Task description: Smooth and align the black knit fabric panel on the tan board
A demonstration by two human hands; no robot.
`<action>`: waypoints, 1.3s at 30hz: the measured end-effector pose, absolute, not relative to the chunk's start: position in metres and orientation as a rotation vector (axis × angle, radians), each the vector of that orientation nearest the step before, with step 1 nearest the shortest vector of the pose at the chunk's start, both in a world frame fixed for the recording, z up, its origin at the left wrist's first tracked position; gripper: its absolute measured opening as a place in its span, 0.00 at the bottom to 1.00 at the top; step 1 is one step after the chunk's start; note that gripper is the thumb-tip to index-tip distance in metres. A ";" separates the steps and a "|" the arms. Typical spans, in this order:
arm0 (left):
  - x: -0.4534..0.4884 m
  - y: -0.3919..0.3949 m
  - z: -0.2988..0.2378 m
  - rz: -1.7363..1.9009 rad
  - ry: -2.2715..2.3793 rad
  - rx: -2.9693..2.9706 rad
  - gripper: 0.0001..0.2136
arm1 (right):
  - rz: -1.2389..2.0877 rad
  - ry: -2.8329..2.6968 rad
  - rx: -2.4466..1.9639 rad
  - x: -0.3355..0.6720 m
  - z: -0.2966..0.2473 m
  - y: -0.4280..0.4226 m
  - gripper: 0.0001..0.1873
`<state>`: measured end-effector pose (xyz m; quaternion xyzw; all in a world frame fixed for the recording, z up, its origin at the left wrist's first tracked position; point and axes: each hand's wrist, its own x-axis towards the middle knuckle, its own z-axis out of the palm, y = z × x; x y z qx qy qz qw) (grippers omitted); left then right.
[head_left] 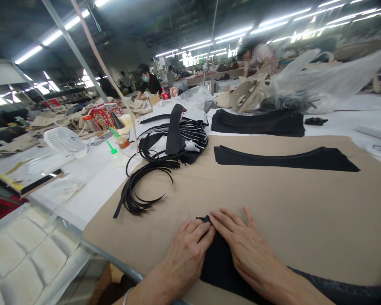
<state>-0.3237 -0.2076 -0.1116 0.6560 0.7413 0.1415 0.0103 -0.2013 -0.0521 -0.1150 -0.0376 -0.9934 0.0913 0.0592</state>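
Observation:
A black fabric piece point(220, 264) lies on the brown paper sheet point(273, 203) at the near edge of the table. My left hand point(186, 254) rests on its left side, fingers curled, fingertips pinching the tip of the fabric. My right hand point(244, 243) lies flat on the fabric just to the right, fingers stretched out toward the same tip. The two hands touch at the fingertips. Farther back on the paper lies a long curved black fabric piece point(285, 159).
A bundle of black strips point(142, 186) curls at the paper's left edge, beside striped fabric point(190, 133). A stack of black pieces point(258, 123), plastic bags point(320, 84), a white fan point(63, 140), glue bottles point(116, 152) and a red box point(104, 114) stand behind. Other people work at far tables.

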 end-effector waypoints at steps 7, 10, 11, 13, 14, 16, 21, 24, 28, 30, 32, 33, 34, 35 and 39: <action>-0.325 -0.208 -0.111 0.405 2.291 1.991 0.23 | 0.259 -2.863 -0.134 -0.201 -0.129 -0.052 0.34; -0.324 -0.209 -0.110 0.386 2.285 1.970 0.23 | 0.193 -2.757 -0.134 -0.203 -0.133 -0.055 0.29; -0.324 -0.209 -0.110 0.389 2.286 1.968 0.22 | 0.163 -2.725 -0.144 -0.204 -0.135 -0.057 0.28; -0.324 -0.208 -0.110 0.395 2.294 1.967 0.22 | 0.098 -2.697 -0.156 -0.205 -0.136 -0.062 0.26; -0.324 -0.208 -0.111 0.394 2.299 1.969 0.22 | 0.066 -2.696 -0.160 -0.205 -0.137 -0.066 0.26; -0.323 -0.208 -0.111 0.381 2.310 1.978 0.23 | 0.010 -2.703 -0.174 -0.205 -0.138 -0.072 0.27; -0.323 -0.213 -0.114 0.340 2.350 2.082 0.24 | -0.016 -2.747 -0.188 -0.206 -0.141 -0.075 0.29; -0.322 -0.219 -0.117 0.336 2.392 2.150 0.24 | -0.010 -2.767 -0.137 -0.210 -0.143 -0.069 0.29; -0.322 -0.222 -0.118 0.309 2.430 2.131 0.23 | -0.011 -2.759 -0.185 -0.213 -0.140 -0.071 0.26; -0.322 -0.222 -0.117 0.315 2.433 2.139 0.23 | -0.012 -2.752 -0.225 -0.214 -0.137 -0.075 0.26; -0.322 -0.221 -0.117 0.324 2.437 2.160 0.23 | -0.021 -2.748 -0.241 -0.213 -0.135 -0.079 0.26; -0.322 -0.221 -0.116 0.323 2.440 2.167 0.22 | -0.026 -2.751 -0.238 -0.212 -0.135 -0.080 0.27; -0.322 -0.221 -0.117 0.321 2.442 2.169 0.22 | -0.029 -2.751 -0.239 -0.212 -0.136 -0.080 0.27; -0.322 -0.221 -0.117 0.320 2.445 2.168 0.23 | -0.030 -2.749 -0.234 -0.211 -0.137 -0.080 0.27; -0.321 -0.223 -0.119 0.324 2.444 2.154 0.23 | -0.021 -2.777 -0.141 -0.213 -0.145 -0.073 0.30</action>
